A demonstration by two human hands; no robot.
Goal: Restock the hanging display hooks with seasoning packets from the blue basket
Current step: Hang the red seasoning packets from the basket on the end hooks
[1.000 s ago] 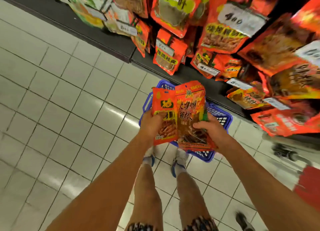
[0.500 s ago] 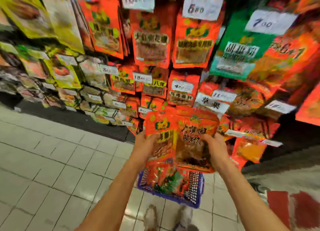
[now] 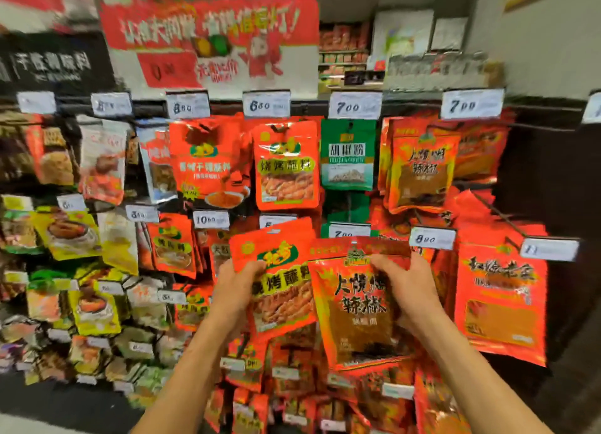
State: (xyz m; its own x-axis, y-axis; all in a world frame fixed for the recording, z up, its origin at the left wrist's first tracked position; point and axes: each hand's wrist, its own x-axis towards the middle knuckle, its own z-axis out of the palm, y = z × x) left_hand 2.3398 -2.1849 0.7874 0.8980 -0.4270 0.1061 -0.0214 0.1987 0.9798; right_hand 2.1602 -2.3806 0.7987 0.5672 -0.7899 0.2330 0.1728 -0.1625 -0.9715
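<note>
My left hand (image 3: 237, 290) grips a red barbecue seasoning packet (image 3: 279, 271) with a green logo by its left edge. My right hand (image 3: 406, 290) grips a red chili powder packet (image 3: 354, 316) by its upper right part. The two packets overlap side by side in front of the hanging display. The same barbecue packets (image 3: 286, 163) hang on a top-row hook under a 6.80 tag. Matching chili packets (image 3: 419, 170) hang further right under a 7.00 tag. The blue basket is out of view.
The wall of hooks holds many red, green and yellow packets with white price tags (image 3: 266, 103). Green pepper packets (image 3: 348, 154) hang between the two matching rows. A red promotional banner (image 3: 211, 40) hangs above. A dark panel edge (image 3: 553, 180) ends the display on the right.
My view has swung up from the floor and basket to the top rows of hooks. Both hands have lifted the two packets up in front of the display.
</note>
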